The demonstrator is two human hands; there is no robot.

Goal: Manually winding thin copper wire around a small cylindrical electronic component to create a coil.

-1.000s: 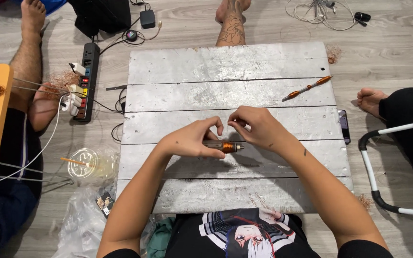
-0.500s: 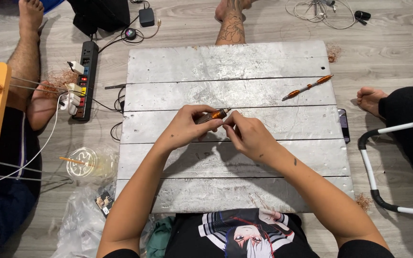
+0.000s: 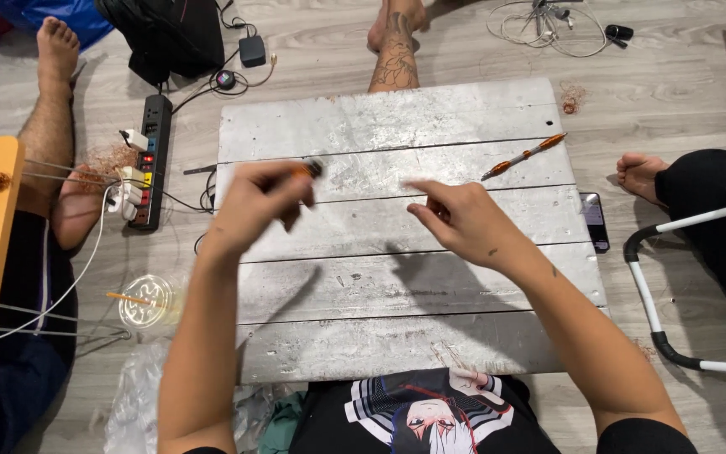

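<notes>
Head view: we are seeing the two hands drawing apart over the grey board (image 3: 397, 126). Half a second ago they were meeting at the board's centre around a small orange-and-dark piece; now the left hand (image 3: 258, 206) is lifting toward 10 o'clock, fingers curled shut around that orange piece (image 3: 306, 170), whose dark tip is sticking out at the top. The right hand (image 3: 464, 223) is staying near centre, slightly toward 3 o'clock, loosely pinched with thumb and forefinger pointing left; whether it is holding anything fine we cannot tell, since the fingertips are blurring. We are judging that the joint work at the centre is ending and the piece is now travelling with the left hand alone.

An orange-handled tool (image 3: 524, 155) is lying untouched at 2 o'clock on the board. A dark phone (image 3: 594, 220) is resting at the 3 o'clock edge.

Packages and labels: a clear round cup lid (image 3: 146, 300) with an orange straw is sitting on the floor at 8 o'clock, crumpled clear plastic wrap (image 3: 132, 403) below it at 7 o'clock. A black power strip (image 3: 151, 160) with white plugs is lying at 9 o'clock.
</notes>
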